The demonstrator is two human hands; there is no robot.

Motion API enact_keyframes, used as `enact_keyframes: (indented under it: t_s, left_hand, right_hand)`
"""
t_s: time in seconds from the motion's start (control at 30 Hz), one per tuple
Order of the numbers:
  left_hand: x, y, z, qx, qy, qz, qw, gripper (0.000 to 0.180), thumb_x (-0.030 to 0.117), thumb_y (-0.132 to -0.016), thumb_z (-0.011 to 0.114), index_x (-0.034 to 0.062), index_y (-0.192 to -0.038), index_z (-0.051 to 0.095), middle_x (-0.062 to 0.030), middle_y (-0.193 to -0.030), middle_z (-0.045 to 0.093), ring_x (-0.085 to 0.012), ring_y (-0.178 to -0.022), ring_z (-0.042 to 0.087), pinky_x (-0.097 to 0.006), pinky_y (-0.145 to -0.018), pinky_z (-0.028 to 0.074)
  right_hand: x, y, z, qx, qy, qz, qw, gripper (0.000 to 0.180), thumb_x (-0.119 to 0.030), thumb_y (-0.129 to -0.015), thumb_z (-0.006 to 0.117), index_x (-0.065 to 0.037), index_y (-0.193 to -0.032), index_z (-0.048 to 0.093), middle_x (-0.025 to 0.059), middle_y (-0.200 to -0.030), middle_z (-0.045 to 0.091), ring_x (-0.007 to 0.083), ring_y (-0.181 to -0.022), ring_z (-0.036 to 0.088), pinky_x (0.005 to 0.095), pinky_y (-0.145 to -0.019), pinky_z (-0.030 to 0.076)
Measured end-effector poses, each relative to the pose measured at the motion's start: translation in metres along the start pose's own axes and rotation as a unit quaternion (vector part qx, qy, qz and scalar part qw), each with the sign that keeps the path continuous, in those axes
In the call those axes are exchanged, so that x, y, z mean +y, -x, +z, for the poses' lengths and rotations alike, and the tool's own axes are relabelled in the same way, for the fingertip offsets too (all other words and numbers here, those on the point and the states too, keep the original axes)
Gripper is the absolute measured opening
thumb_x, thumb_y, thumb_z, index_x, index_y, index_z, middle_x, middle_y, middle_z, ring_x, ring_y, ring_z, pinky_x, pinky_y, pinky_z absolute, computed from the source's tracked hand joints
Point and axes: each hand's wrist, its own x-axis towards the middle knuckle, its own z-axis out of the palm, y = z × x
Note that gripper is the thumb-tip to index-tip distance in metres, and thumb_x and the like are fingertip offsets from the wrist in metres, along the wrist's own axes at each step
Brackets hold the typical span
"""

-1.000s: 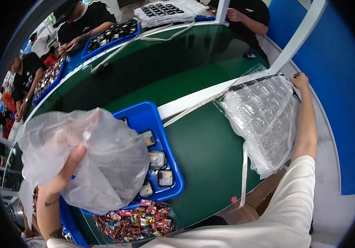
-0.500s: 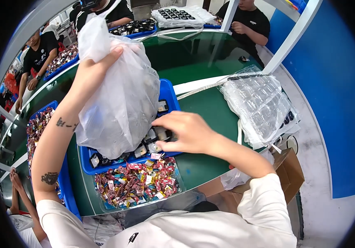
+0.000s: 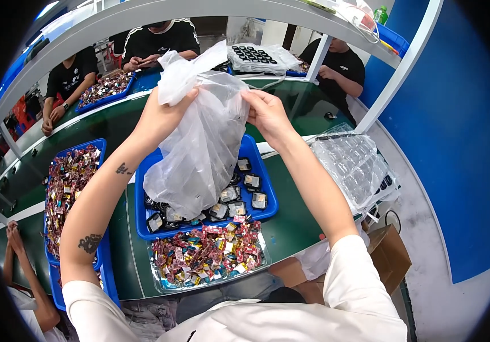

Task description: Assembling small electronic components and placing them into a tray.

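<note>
Between my two hands hangs a crumpled, translucent white plastic bag point(image 3: 199, 154). My left hand point(image 3: 168, 114) grips its gathered upper part, fingers closed. On the other side, my right hand point(image 3: 266, 114) pinches the bag's upper edge. The bag's lower end hangs over a blue tray point(image 3: 272, 211) and hides part of it. Several small black square cases with pale, clear faces point(image 3: 230, 194) lie in this tray, to the right of and below the bag. Against the tray's near side sits a clear plastic tray heaped with small red, yellow and blue parts point(image 3: 208, 253).
Another blue tray of small red parts point(image 3: 74, 182) stands at the left. Stacked clear blister trays point(image 3: 356, 165) lie at the right. A grey shelf frame point(image 3: 405, 74) crosses above the green table point(image 3: 290, 228). Several other people sit across and at the left. A cardboard box point(image 3: 390, 256) stands lower right.
My right hand has risen from the black cases to the bag's upper edge. The bag looks flatter, and more cases show in the blue tray. The whole view has shifted.
</note>
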Motion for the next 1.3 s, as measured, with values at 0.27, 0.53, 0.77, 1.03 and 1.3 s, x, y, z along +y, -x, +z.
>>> enact_keyframes:
  t_s: [0.27, 0.53, 0.77, 1.03, 1.3]
  left_hand:
    - [-0.005, -0.001, -0.005, -0.213, 0.009, -0.114, 0.97, 0.035, 0.015, -0.085, 0.061, 0.0032, -0.118, 0.057, -0.0063, -0.105, 0.063, -0.0129, -0.096, 0.057, -0.028, -0.085, 0.045]
    - [0.012, -0.031, 0.049, -0.181, 0.025, -0.069, 0.981, 0.026, 0.013, -0.088, 0.054, 0.0025, -0.112, 0.058, -0.0051, -0.099, 0.062, -0.0125, -0.089, 0.057, -0.028, -0.079, 0.046]
    - [0.024, -0.023, 0.01, -0.112, 0.082, -0.01, 0.99, 0.036, 0.025, -0.085, 0.064, 0.0008, -0.111, 0.062, -0.0094, -0.104, 0.065, -0.019, -0.098, 0.06, -0.031, -0.086, 0.047]
    - [0.029, -0.003, -0.041, -0.154, -0.084, -0.011, 0.984, 0.059, 0.037, -0.08, 0.071, 0.0025, -0.124, 0.051, -0.0106, -0.117, 0.059, -0.0194, -0.108, 0.056, -0.033, -0.092, 0.046]
    - [-0.015, 0.058, -0.043, -0.276, -0.089, -0.154, 0.944, 0.11, 0.045, -0.061, 0.082, -0.0018, -0.142, 0.025, -0.0287, -0.134, 0.042, -0.0342, -0.124, 0.045, -0.039, -0.103, 0.037]
  right_hand:
    - [-0.03, 0.014, 0.009, 0.024, 0.084, -0.161, 0.983, 0.026, -0.024, -0.091, 0.06, 0.0, -0.096, 0.066, 0.0029, -0.089, 0.067, 0.0091, -0.082, 0.061, 0.0264, -0.078, 0.05]
    - [0.038, 0.039, 0.014, -0.073, 0.194, -0.127, 0.97, 0.085, -0.038, -0.075, 0.077, -0.003, -0.138, 0.031, 0.0107, -0.133, 0.043, 0.0211, -0.124, 0.04, 0.0349, -0.103, 0.033]
    - [0.0, 0.032, 0.049, -0.024, 0.157, -0.135, 0.978, 0.051, -0.034, -0.092, 0.058, -0.001, -0.129, 0.045, 0.0096, -0.12, 0.055, 0.0179, -0.111, 0.05, 0.0328, -0.095, 0.039]
    - [-0.018, 0.009, 0.049, -0.036, 0.215, -0.213, 0.953, 0.034, -0.025, -0.094, 0.052, 0.0, -0.117, 0.057, 0.0112, -0.11, 0.063, 0.0179, -0.098, 0.058, 0.032, -0.086, 0.044]
    - [-0.043, 0.0, 0.061, -0.052, 0.297, -0.244, 0.922, 0.03, -0.024, -0.093, 0.053, -0.001, -0.11, 0.061, 0.0108, -0.095, 0.067, 0.0189, -0.092, 0.06, 0.0314, -0.081, 0.045]
